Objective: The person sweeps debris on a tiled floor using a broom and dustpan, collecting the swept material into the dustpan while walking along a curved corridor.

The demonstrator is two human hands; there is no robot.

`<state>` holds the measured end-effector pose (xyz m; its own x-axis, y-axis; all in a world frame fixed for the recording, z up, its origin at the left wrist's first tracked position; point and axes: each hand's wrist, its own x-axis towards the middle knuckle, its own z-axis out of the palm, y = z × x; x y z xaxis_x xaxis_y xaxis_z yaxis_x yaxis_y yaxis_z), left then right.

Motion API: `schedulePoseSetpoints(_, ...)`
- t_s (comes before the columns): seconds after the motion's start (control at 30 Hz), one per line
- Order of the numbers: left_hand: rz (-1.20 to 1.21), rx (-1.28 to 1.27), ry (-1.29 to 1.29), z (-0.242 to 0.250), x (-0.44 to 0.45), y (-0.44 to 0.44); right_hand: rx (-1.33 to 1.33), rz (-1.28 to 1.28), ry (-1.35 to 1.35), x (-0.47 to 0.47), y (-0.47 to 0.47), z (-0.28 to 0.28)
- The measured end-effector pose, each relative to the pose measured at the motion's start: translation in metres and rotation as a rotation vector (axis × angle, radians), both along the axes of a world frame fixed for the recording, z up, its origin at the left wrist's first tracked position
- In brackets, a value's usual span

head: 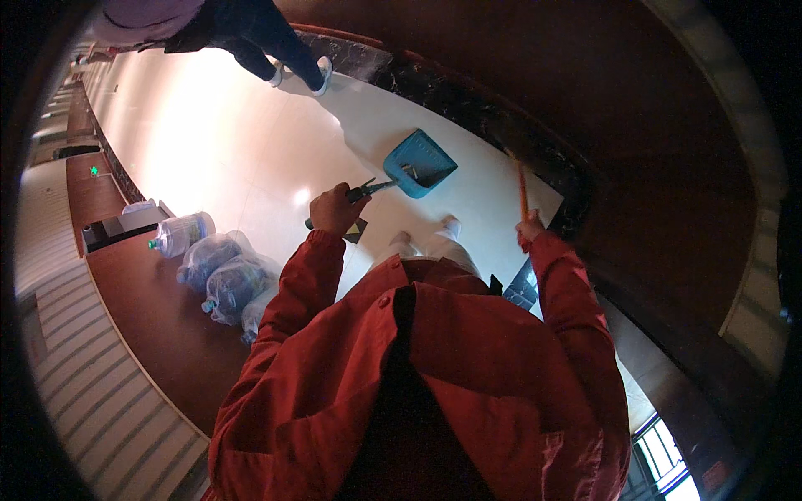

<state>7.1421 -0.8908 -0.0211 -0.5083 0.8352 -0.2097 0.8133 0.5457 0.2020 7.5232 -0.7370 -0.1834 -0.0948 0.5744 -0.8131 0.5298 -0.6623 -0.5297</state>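
My left hand (336, 210) is closed around the dark handle of a blue long-handled dustpan (418, 164). The pan is out in front of me over the pale floor, with some small bits of debris inside. At the right, my right hand (531, 228) grips an orange stick (523, 188), perhaps a broom handle. Its far end reaches the dark marble skirting (501, 119) and is lost in shadow there, so I cannot tell what it ends in.
Several large water bottles in plastic bags (235, 285) lie along the left wall, near a dark box (125, 228). Another person (269, 50) stands at the top left beside the right-hand wall. A dark reddish wall (664, 156) rises close on my right.
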Motion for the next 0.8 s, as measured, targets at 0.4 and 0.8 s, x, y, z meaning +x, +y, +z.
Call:
schedulePoseSetpoints(0.4,0.028,-0.071,-0.037,0.004,-0.001,0.011,0.141,0.373,0.203,0.029,-0.111,0.092)
schedulePoseSetpoints(0.8,0.062,-0.171,-0.163,0.001,-0.003,-0.002,0.101,0.136,0.235,0.053,-0.107,0.042)
